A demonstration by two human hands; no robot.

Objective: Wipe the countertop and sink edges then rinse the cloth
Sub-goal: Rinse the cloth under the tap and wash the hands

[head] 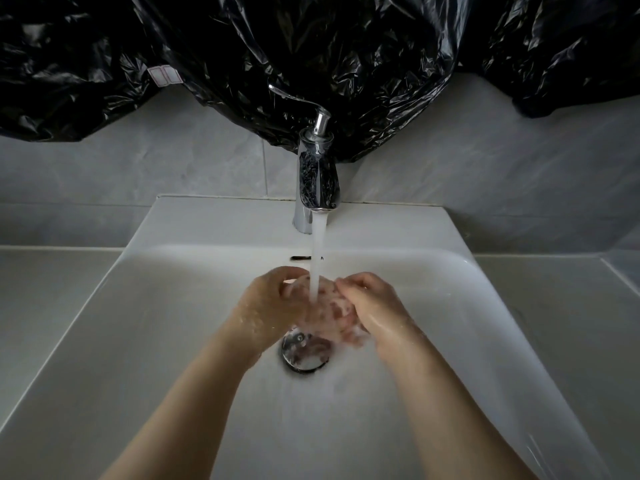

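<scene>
Pinkish cloth bunched under running water, gripped by both hands' curled fingers.

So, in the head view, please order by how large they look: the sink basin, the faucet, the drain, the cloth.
1. sink basin, by far the largest.
2. faucet.
3. drain and cloth: they look alike, and the left hand and right hand hide part of the cloth, so no ranking.

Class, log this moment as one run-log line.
step: rinse | cloth under stream | left hand, right hand gripping it | tap on
</scene>
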